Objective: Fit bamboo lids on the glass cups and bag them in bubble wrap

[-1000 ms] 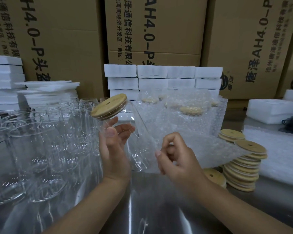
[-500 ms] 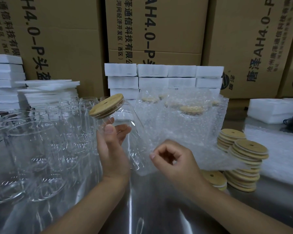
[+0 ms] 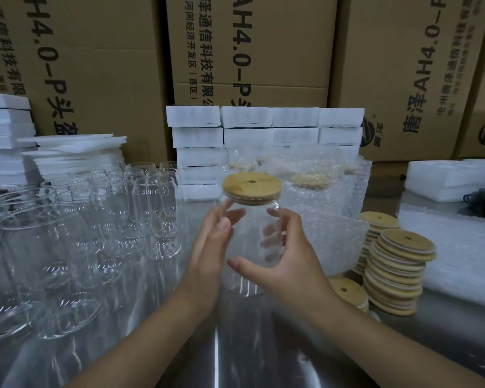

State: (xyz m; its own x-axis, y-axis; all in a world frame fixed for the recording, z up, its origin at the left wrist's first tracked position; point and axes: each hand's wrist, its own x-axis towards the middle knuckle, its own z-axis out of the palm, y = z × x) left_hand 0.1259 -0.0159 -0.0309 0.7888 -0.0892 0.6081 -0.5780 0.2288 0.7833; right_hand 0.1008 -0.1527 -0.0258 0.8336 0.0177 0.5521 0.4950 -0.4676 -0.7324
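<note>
A clear glass cup [image 3: 252,242] stands upright at the centre, a round bamboo lid [image 3: 251,189] with a small hole seated on its mouth. My left hand [image 3: 207,256] holds its left side, thumb in front and fingers behind. My right hand [image 3: 289,264] grips the right side; its fingers show through the glass. Bubble wrap [image 3: 339,242] lies just right of the cup; whether any of it covers the cup I cannot tell. Stacks of loose bamboo lids [image 3: 401,264] stand further right.
Several empty glass cups [image 3: 109,219] crowd the steel table on the left. Bagged, lidded cups [image 3: 308,175] stand behind the wrap. White foam blocks [image 3: 247,127] are stacked at the back, foam sheets [image 3: 459,247] lie right, and cardboard cartons [image 3: 263,51] form a wall.
The cup has swung from tilted left to upright at the centre. My right hand has let go of the bubble wrap bag's edge and taken the cup's right side.
</note>
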